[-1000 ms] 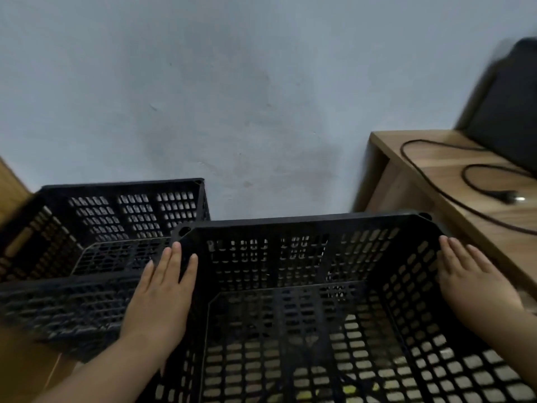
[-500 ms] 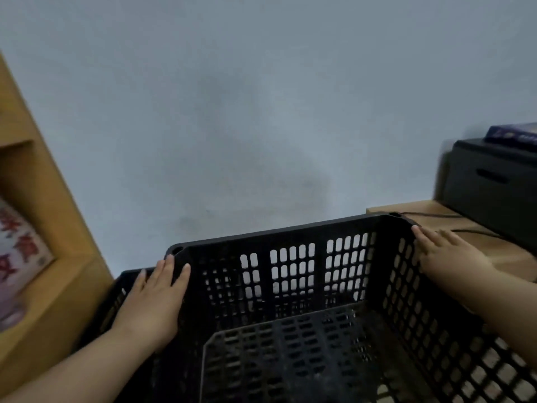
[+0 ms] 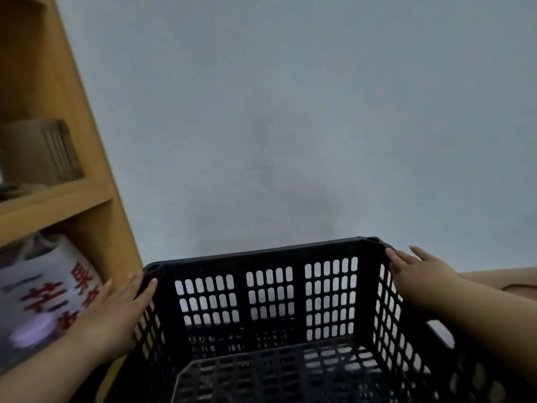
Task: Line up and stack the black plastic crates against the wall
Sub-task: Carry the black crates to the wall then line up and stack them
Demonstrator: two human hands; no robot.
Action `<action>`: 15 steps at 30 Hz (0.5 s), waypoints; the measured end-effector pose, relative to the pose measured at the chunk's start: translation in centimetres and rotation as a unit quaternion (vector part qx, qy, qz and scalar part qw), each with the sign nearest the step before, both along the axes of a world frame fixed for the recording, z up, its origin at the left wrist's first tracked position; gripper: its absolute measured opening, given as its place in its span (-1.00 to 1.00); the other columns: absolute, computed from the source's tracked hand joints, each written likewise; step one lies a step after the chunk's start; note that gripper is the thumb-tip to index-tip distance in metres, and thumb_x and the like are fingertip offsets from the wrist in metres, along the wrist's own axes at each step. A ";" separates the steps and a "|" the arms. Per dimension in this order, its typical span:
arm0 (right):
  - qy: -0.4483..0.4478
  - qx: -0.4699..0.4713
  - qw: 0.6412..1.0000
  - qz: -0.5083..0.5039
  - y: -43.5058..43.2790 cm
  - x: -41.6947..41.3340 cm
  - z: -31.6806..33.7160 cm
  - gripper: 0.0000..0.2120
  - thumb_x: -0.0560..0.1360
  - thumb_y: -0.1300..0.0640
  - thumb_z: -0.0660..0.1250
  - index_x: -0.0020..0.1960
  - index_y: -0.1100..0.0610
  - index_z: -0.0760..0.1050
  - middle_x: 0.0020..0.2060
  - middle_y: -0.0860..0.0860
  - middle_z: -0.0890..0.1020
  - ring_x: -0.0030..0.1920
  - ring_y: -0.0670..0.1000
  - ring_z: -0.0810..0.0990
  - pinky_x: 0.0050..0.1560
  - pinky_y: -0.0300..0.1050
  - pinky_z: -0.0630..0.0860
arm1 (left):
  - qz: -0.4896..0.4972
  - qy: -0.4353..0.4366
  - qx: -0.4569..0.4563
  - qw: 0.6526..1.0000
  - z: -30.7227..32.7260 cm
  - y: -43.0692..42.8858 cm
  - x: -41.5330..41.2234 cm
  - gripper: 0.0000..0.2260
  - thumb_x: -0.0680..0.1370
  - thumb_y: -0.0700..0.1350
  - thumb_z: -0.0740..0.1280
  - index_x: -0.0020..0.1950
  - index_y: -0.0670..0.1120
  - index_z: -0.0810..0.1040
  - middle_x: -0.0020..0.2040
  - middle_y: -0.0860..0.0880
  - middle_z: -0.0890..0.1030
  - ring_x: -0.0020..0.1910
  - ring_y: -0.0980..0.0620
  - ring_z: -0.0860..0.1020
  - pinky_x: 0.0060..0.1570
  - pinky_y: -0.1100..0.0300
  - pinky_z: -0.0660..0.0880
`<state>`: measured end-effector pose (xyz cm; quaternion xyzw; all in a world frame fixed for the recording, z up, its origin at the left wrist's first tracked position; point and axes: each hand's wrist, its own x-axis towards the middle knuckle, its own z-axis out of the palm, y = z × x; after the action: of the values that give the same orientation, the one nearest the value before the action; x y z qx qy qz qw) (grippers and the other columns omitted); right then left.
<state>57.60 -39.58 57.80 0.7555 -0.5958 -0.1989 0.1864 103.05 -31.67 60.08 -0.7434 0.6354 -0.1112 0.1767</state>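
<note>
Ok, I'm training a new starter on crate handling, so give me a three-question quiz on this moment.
1. True or false: both hands press the outer side walls of the black crate.
2. What stands to the left of the crate? A) wooden shelf unit B) fridge C) ladder
3. Fill in: behind the crate is a plain grey ____.

Key
1. True: the left hand and the right hand lie flat on opposite sides.
2. A, the wooden shelf unit.
3. wall.
</note>
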 end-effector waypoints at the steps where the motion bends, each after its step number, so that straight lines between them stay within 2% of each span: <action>1: -0.005 -0.001 1.000 0.009 -1.3 1.1 -0.4 -0.45 0.55 0.09 0.10 0.50 0.19 0.10 0.52 0.21 -0.14 0.53 0.08 -0.09 0.48 0.09 -0.17 | 0.004 0.003 0.002 1.000 -0.1 -0.9 1.0 -0.20 0.50 -0.15 0.21 0.50 -0.04 -0.34 0.53 -0.13 -0.29 0.51 -0.06 -0.27 0.48 0.02 -0.21; 6: -0.007 -0.010 0.999 0.049 -6.8 6.3 -1.0 -0.45 0.55 0.04 0.08 0.50 0.19 0.11 0.52 0.24 -0.14 0.53 0.12 -0.08 0.49 0.07 -0.15 | 0.024 0.023 -0.019 0.999 -1.4 -5.0 5.4 -0.19 0.51 -0.20 0.21 0.49 -0.04 -0.35 0.53 -0.10 -0.30 0.51 -0.03 -0.27 0.45 0.04 -0.27; 8: -0.040 -0.021 0.997 0.056 -8.2 8.1 -1.5 -0.44 0.51 0.00 0.18 0.45 0.21 0.23 0.51 0.28 -0.04 0.52 0.14 0.03 0.48 0.08 -0.04 | 0.025 0.030 -0.026 0.999 -1.8 -6.6 7.3 -0.20 0.51 -0.20 0.21 0.49 -0.03 -0.35 0.53 -0.10 -0.30 0.51 -0.02 -0.27 0.44 0.04 -0.28; 9: -0.050 -0.041 0.995 0.078 -8.9 8.9 -1.8 -0.41 0.41 -0.02 0.33 0.35 0.26 0.39 0.46 0.33 0.13 0.47 0.18 0.22 0.44 0.12 0.13 | 0.025 0.034 -0.031 0.999 -2.1 -7.4 8.3 -0.20 0.51 -0.19 0.21 0.49 -0.03 -0.36 0.53 -0.10 -0.30 0.51 -0.02 -0.27 0.44 0.04 -0.28; 10: -0.050 -0.057 0.994 0.077 -9.7 9.6 -1.9 -0.38 0.19 -0.02 0.51 0.15 0.31 0.56 0.33 0.38 0.37 0.31 0.22 0.46 0.30 0.16 0.35 | 0.026 0.042 -0.033 0.998 -2.4 -8.2 9.2 -0.19 0.51 -0.19 0.22 0.49 -0.03 -0.36 0.53 -0.10 -0.31 0.50 -0.01 -0.28 0.45 0.04 -0.27; 11: -0.057 -0.076 0.990 0.102 -10.6 10.0 -2.6 -0.35 -0.08 0.01 0.60 -0.08 0.34 0.64 0.14 0.40 0.54 0.09 0.24 0.62 0.07 0.19 0.51 | 0.027 0.049 -0.034 0.998 -2.7 -8.9 10.1 -0.19 0.51 -0.19 0.22 0.48 -0.03 -0.36 0.52 -0.10 -0.32 0.50 -0.01 -0.28 0.45 0.04 -0.27; 12: -0.091 -0.098 0.984 0.114 -11.7 10.5 -3.6 -0.34 -0.27 0.05 0.61 -0.23 0.35 0.65 -0.02 0.38 0.62 -0.09 0.24 0.68 -0.11 0.21 0.57 | 0.024 0.053 -0.036 0.998 -2.9 -9.7 11.0 -0.19 0.51 -0.20 0.22 0.48 -0.03 -0.36 0.52 -0.10 -0.32 0.50 -0.01 -0.28 0.45 0.04 -0.27; 13: -0.118 -0.096 0.983 0.104 -12.5 11.2 -4.5 -0.33 -0.35 0.06 0.59 -0.29 0.35 0.64 -0.09 0.37 0.64 -0.16 0.23 0.69 -0.19 0.21 0.57 | 0.019 0.054 -0.038 0.998 -3.2 -10.6 12.0 -0.18 0.51 -0.20 0.23 0.48 -0.03 -0.37 0.52 -0.10 -0.33 0.50 -0.01 -0.28 0.45 0.05 -0.28; 15: -0.115 -0.108 0.983 0.093 -13.3 12.9 -5.2 -0.33 -0.38 0.06 0.57 -0.31 0.34 0.65 -0.10 0.35 0.65 -0.18 0.22 0.69 -0.19 0.21 0.57 | 0.001 0.058 -0.040 0.998 -3.6 -12.4 14.0 -0.16 0.50 -0.19 0.25 0.48 -0.03 -0.37 0.52 -0.10 -0.33 0.50 0.00 -0.28 0.44 0.06 -0.29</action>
<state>70.49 -52.88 52.61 0.8006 -0.5588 -0.0265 0.2149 117.02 -44.03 56.44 -0.7560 0.6386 -0.0931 0.1099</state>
